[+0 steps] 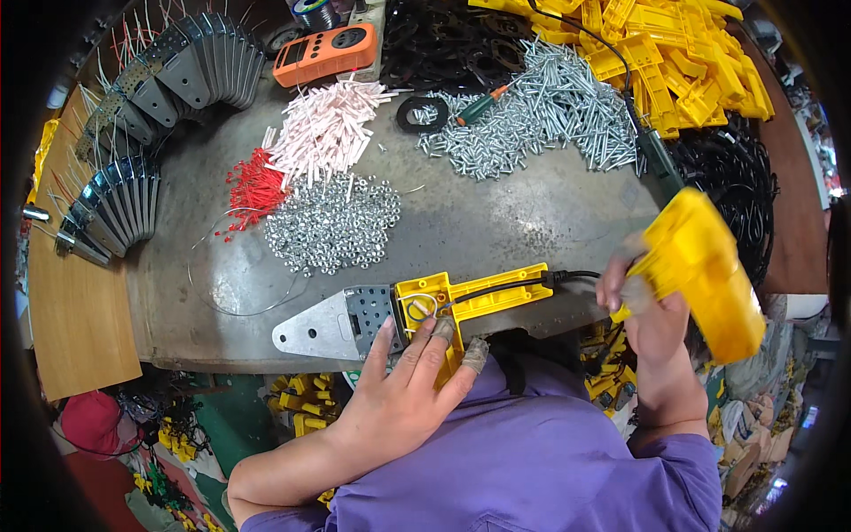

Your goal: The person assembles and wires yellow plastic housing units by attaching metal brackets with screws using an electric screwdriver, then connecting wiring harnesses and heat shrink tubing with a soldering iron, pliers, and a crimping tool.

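Fingers of the left hand [403,390] are spread flat on the yellow half-shell [470,297], while a yellow cover [700,266] is clasped by the right hand [651,310].

Grey metal worktop [496,222], wooden board [75,319] at left edge, cluttered floor [133,443] below.

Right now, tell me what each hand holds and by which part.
Right hand grips a yellow plastic cover by its lower end, raised. Left hand presses its fingertips on the open yellow handle shell lying on the table.
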`<control>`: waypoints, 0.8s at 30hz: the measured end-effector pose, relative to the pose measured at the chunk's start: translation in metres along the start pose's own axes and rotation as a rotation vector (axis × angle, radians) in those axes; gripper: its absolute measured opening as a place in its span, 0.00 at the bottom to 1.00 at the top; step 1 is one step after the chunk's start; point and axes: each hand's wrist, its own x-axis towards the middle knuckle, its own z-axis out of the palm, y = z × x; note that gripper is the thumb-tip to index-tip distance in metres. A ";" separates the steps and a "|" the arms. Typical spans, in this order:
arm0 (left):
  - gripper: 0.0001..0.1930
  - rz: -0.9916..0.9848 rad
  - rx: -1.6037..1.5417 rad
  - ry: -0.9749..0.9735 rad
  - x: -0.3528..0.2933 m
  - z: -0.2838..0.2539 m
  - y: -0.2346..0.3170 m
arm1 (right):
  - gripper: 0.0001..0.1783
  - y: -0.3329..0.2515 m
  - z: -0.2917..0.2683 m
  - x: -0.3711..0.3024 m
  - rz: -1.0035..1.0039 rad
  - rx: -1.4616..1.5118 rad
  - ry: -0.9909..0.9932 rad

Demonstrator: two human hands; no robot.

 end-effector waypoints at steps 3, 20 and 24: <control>0.20 -0.005 -0.010 0.002 0.001 0.002 0.000 | 0.22 0.003 0.024 0.017 -0.159 0.206 -0.003; 0.25 0.052 -0.050 -0.067 -0.006 0.006 0.001 | 0.31 0.027 0.077 0.036 -0.566 -1.065 -0.406; 0.22 0.327 -0.234 0.148 -0.022 0.007 -0.013 | 0.30 0.024 0.082 0.034 -0.563 -1.213 -0.439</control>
